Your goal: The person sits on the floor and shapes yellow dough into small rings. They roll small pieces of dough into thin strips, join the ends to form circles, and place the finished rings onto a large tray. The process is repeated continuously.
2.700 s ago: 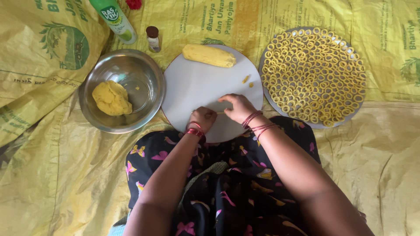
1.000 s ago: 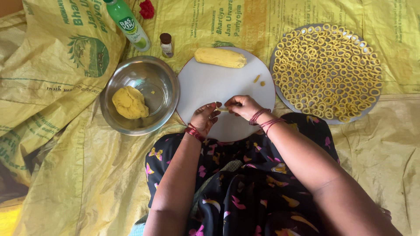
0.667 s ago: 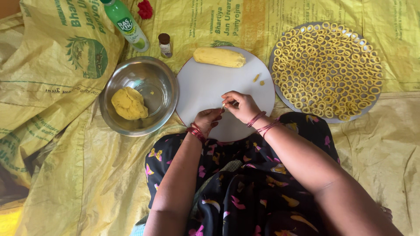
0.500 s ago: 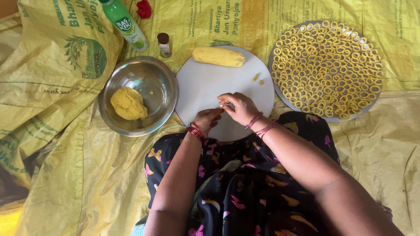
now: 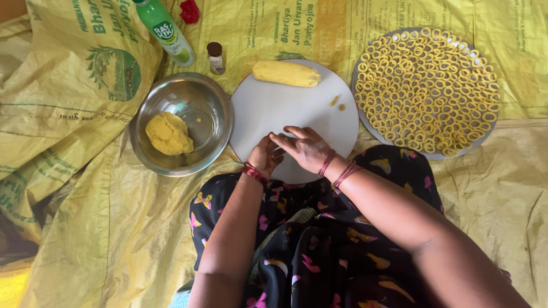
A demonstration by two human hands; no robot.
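We take the round white board (image 5: pixel 285 114) as our landmark. Both hands meet at its near edge: our left hand (image 5: pixel 264 155) is curled, fingers bent toward the right one, and our right hand (image 5: pixel 305 147) lies across the board with its fingers stretched flat toward the left hand. The fingertips come together, but we cannot tell whether any dough is pinched between them, since the spot is hidden by the fingers themselves. Red bangles (image 5: pixel 337 169) ring our right wrist.

At the far edge of the board lies a log of yellow dough (image 5: pixel 286 73), with two small crumbs (image 5: pixel 337 103) just beside its right end. Left of the board, touching its rim, stands a steel bowl (image 5: pixel 200 97) with a lump of dough (image 5: pixel 168 133) inside. Right of the board sits a round tray (image 5: pixel 482 138) crowded with small dough rings (image 5: pixel 425 85). Beyond the board, to the left, stand a small brown-capped bottle (image 5: pixel 215 57) and a green bottle (image 5: pixel 165 31). Yellow printed sacking (image 5: pixel 74 188) covers the floor under everything.
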